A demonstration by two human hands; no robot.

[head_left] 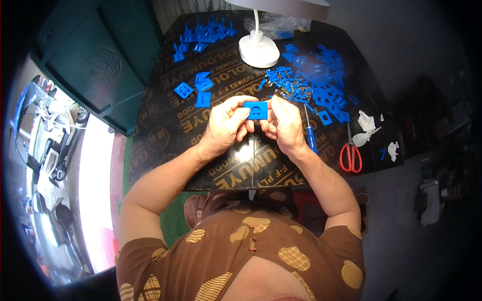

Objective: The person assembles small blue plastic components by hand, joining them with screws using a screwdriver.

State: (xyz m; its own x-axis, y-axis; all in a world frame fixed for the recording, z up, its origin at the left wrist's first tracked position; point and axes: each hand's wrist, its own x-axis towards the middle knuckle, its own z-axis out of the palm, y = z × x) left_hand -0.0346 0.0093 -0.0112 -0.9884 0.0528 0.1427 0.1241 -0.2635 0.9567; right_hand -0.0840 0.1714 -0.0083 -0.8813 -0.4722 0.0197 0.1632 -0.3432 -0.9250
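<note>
Between my two hands, above the near half of the dark table, is a small blue rectangular plastic plate with a round opening in its middle. My left hand pinches its left edge, thumb on the face. On the other side, my right hand has its fingers and thumb closed at the plate's right edge. Whether a smaller part is also in the right fingers cannot be made out. A blue-handled screwdriver lies just right of my right hand. Several loose blue plates lie beyond my left hand.
A white lamp base stands at the far middle. Finished-looking blue pieces lie far left. Small blue parts and screws spread beside a heap of blue plates. Red-handled scissors and crumpled white tissue lie right. A green door borders the left.
</note>
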